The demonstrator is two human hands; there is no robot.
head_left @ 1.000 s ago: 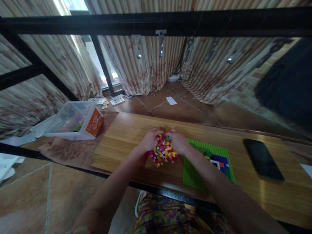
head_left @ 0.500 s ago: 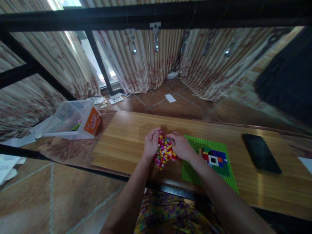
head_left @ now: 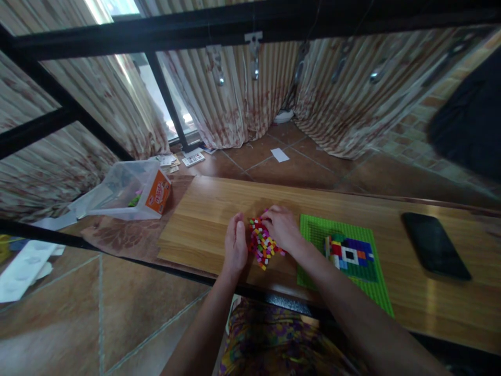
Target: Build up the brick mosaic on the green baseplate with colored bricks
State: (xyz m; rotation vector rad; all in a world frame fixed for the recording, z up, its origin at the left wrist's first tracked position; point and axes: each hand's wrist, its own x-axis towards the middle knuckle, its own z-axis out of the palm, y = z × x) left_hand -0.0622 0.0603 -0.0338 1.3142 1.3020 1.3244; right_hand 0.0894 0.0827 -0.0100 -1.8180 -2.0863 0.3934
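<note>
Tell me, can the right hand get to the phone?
Probably yes. The right hand is at the little bricks, and nothing covers the phone. The green board lies between them, but it's flat and low, so the hand could likely pass over it.

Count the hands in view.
2: the left hand beside the bricks, on their left; the right hand with fingers over their far side, left of the green board. No others visible.

Wood tabletop [head_left: 203, 224] w/ multicol. brick pile [head_left: 264, 245], grn baseplate [head_left: 313, 231] nearby, blk phone [head_left: 434, 244] far R
</note>
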